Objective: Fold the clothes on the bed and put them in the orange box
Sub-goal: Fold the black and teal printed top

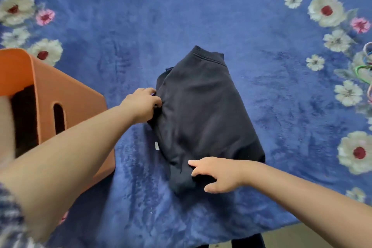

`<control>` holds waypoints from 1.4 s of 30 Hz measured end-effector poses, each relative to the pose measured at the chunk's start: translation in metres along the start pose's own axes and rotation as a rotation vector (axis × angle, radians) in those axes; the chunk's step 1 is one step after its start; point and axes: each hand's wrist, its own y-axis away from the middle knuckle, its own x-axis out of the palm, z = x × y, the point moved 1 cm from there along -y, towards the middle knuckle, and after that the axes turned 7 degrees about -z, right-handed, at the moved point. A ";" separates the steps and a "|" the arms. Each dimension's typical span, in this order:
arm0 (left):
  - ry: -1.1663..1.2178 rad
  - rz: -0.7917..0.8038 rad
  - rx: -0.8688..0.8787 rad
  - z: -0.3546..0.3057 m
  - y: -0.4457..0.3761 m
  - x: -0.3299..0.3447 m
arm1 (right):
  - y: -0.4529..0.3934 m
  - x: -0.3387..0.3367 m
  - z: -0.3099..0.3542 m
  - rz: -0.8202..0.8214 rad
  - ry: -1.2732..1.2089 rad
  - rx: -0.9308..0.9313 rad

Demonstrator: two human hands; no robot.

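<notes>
A blue floral blanket [201, 16] covers the bed and serves as my folding surface, wide and soft enough for the work to lie flat. On it, just left of where my left hand works, stands the orange box [66, 94], its open mouth turned up and its slotted handle wall facing the garment, placed near, I judge, so the finished bundle needs only a short carry. Something dark already lies inside it (I cannot tell what).

Between my two hands lies the dark sweatshirt [201, 110], folded into a compact packet with its ribbed band at the far end, away from both grips. A small white tag [156, 145] shows at its left edge, between the two hands.

My left hand [143, 104] reaches to the packet's left edge, fingers curled into the cloth there, apparently pinching the fold to keep the layers from sliding apart. My right hand [217, 175] sits at the near end, thumb and fingers bent around the thick lower roll, index finger stretched along the top. I read this two-point hold as the start of a lift: one hand at the side, one beneath the near end, so the fold keeps its shape on the way to the box.

Coloured hangers [365, 66] lie at the far right, well apart from either hand.
</notes>
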 end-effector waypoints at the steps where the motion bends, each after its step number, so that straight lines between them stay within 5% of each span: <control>1: 0.162 -0.027 -0.086 -0.004 -0.002 0.004 | 0.004 -0.005 -0.001 -0.070 -0.080 0.031; 4: 0.483 -0.080 -0.256 -0.017 -0.005 0.014 | 0.016 -0.031 -0.011 -0.634 -0.242 0.109; 7: 0.522 -0.171 -0.358 -0.024 -0.006 0.015 | 0.017 -0.059 -0.033 -1.117 0.028 0.109; 14: 0.503 -0.520 -0.264 -0.028 -0.013 0.015 | -0.041 -0.115 -0.036 -0.850 0.426 0.321; 20: 0.502 -0.450 -0.378 -0.024 -0.019 0.043 | -0.083 -0.121 -0.064 -0.711 0.416 0.469; 27: 0.467 -0.290 -0.421 -0.018 -0.033 0.037 | -0.078 -0.120 -0.075 -0.776 0.244 0.335; 31: 0.536 -0.422 -0.370 -0.018 -0.043 0.003 | -0.037 -0.094 -0.067 -1.020 -0.013 0.363; 35: 0.572 -0.151 -0.112 -0.024 -0.071 -0.019 | -0.001 -0.049 -0.070 -0.937 -0.375 0.679; 37: 0.594 0.028 -0.126 -0.028 -0.081 -0.024 | 0.005 -0.046 -0.078 -0.848 -0.540 0.798; 40: 0.669 0.208 -0.218 -0.030 -0.081 -0.025 | 0.005 -0.056 -0.089 -0.827 -0.788 0.740; 42: 0.814 0.353 -0.265 -0.029 -0.071 -0.022 | 0.008 -0.072 -0.088 -0.819 -0.730 0.692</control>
